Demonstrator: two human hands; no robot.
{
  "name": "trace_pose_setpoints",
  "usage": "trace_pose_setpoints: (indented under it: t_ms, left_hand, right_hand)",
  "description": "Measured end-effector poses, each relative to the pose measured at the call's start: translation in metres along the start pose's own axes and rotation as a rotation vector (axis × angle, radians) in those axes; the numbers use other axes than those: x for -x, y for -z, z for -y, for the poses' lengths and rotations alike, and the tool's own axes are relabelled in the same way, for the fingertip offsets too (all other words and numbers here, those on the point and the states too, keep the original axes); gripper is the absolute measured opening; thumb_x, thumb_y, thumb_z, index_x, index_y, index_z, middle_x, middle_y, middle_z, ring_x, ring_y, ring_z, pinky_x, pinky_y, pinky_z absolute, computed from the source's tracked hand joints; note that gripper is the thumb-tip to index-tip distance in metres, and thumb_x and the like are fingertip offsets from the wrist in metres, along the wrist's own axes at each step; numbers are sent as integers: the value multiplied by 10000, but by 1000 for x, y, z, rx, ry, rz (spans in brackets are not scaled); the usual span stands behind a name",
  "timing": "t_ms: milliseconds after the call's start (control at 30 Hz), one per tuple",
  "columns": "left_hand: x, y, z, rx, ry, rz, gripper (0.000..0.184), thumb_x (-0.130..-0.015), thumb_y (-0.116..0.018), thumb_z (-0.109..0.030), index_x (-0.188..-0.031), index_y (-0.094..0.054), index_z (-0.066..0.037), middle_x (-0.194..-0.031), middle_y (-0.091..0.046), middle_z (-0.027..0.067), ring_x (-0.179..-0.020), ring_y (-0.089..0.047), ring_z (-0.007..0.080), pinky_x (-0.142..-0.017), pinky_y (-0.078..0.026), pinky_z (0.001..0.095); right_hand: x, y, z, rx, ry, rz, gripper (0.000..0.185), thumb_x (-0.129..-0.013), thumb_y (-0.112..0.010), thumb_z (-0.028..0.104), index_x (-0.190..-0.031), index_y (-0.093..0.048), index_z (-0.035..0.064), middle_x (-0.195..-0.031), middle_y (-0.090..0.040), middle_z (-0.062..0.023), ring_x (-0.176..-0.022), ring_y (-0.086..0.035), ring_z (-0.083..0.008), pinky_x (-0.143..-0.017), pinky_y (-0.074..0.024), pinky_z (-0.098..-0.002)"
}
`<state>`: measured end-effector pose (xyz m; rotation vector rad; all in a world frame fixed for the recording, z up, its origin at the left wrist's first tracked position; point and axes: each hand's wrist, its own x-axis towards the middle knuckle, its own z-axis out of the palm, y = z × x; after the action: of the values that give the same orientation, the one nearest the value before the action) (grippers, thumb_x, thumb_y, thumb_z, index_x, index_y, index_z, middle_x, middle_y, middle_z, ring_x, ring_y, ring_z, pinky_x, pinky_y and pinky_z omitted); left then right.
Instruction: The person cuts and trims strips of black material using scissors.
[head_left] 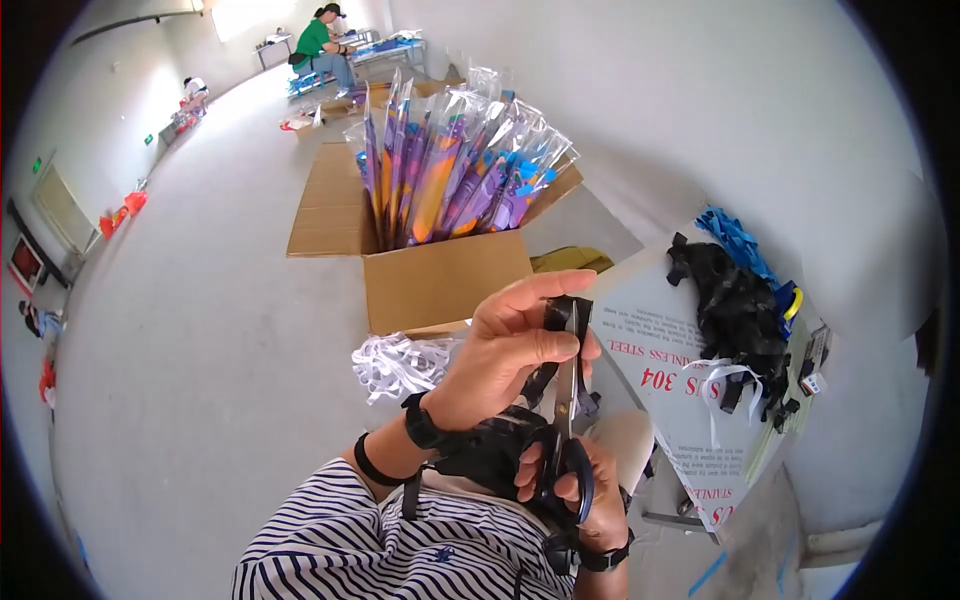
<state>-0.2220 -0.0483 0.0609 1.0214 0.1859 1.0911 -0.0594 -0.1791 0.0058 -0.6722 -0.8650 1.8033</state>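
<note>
My left hand pinches a black strip of material between thumb and fingers, in front of the cardboard box. In my right hand is a pair of scissors with dark handles, its blades pointing up. The blade tips lie against the black strip, close to my left thumb; whether they cut into it I cannot tell. More black material rests on my lap, partly hidden by my hands.
Wrapped purple and orange items fill an open cardboard box. White ribbon lies beside it. At right, a printed table carries a black pile, blue strips and yellow-handled tool. A seated person works behind.
</note>
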Motion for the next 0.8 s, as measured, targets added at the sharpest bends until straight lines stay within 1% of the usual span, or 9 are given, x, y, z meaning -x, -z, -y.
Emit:
trace_pose_setpoints:
  t_ms: [133, 200, 300, 333, 400, 433, 500, 600, 800]
  left_hand:
    - [4, -1, -12, -19, -63, -38, 529, -916, -601, 86, -1428, -521, -19, -993, -712, 121, -886, -705, 206, -767, -590, 347]
    - [8, -6, -18, -3, -55, -86, 526, -907, -602, 101, -1416, -532, -12, -1044, -701, 115, -903, -710, 202, -775, -596, 346]
    - [12, -7, -16, -86, -51, -108, 532, -904, -600, 115, -1417, -529, -9, -1083, -689, 106, -926, -709, 191, -789, -591, 324]
    - [12, -6, -11, -120, -36, -86, 536, -902, -600, 121, -1417, -529, -8, -1084, -688, 101, -932, -708, 186, -799, -586, 316]
    - [14, -10, -6, -132, -2, -58, 541, -902, -607, 127, -1420, -524, -7, -1081, -689, 89, -939, -701, 171, -817, -571, 293]
    - [15, -12, -3, -130, 2, -55, 541, -902, -607, 127, -1420, -524, -7, -1081, -689, 89, -939, -701, 171, -817, -571, 293]
    - [16, -16, 0, -147, 19, -48, 543, -908, -616, 119, -1427, -517, -8, -1059, -696, 89, -917, -695, 160, -821, -560, 288]
    - [17, -18, 0, -195, 35, -11, 543, -915, -630, 106, -1432, -513, -9, -1025, -698, 85, -901, -686, 149, -825, -546, 278]
    - [19, -23, 0, -263, 74, -25, 552, -916, -631, 107, -1440, -501, -10, -980, -682, 72, -898, -682, 141, -830, -535, 271]
  right_hand:
    - [2, -6, -2, -128, 54, -144, 488, -854, -778, 150, -1241, -589, -82, -1069, -712, -192, -951, -706, -260, -879, -561, -364]
    - [5, 5, 0, 170, 339, -316, 508, -872, -754, 232, -1255, -599, -64, -1109, -705, -195, -987, -695, -290, -935, -535, -409]
    - [19, 9, 22, 365, 674, -458, 659, -965, -540, 616, -1136, -648, -11, -935, -659, -121, -818, -573, -210, -785, -445, -339]
    - [18, -7, 46, 454, 722, -337, 764, -953, -415, 743, -1046, -643, 20, -835, -559, -75, -716, -433, -177, -697, -347, -336]
    - [5, -44, 70, 161, 922, 191, 776, -952, -397, 759, -975, -635, 21, -836, -532, -71, -707, -411, -172, -695, -315, -337]
    - [10, -67, 69, 26, 923, 214, 764, -954, -408, 752, -1009, -669, 36, -914, -590, -119, -772, -500, -212, -746, -373, -377]
    - [-1, -73, 99, 128, 795, 681, 667, -956, -390, 753, -1312, -677, 267, -1087, -551, -149, -945, -416, -221, -835, -320, -348]
    - [-7, -87, 104, 85, 789, 744, 621, -988, -382, 709, -1146, -764, 245, -1067, -563, -142, -916, -416, -216, -831, -306, -358]
    - [-2, -96, 101, -57, 742, 769, 555, -1002, -411, 669, -1074, -781, 261, -1059, -565, -153, -903, -421, -215, -829, -302, -362]
